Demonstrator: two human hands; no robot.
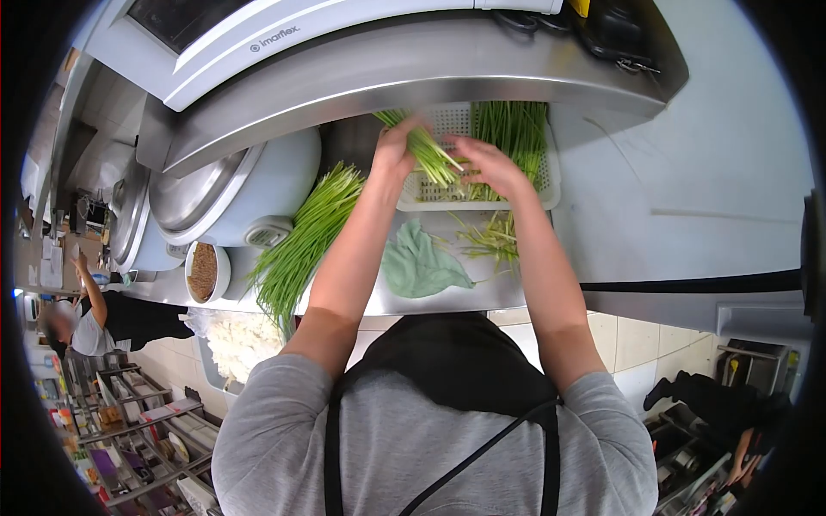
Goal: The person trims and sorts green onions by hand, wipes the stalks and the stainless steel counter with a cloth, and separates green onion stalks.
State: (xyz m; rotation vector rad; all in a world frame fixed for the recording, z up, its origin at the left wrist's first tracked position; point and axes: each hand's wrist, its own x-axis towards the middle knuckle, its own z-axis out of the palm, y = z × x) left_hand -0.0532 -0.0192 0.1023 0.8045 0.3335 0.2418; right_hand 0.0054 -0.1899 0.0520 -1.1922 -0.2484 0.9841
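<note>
While at one basket (pixel 553 176), two hands (pixel 396 153) (pixel 489 166).

Upper left, the Imarflex appliance (pixel 344 21) runs clean off the top! Upper centre, a steel shelf (pixel 413 64) hides the white basket's (pixel 482 205) far edge.

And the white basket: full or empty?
Neither: the white basket is partly filled. Green stalks lie along its right side, while its perforated plastic shows to their left.
</note>
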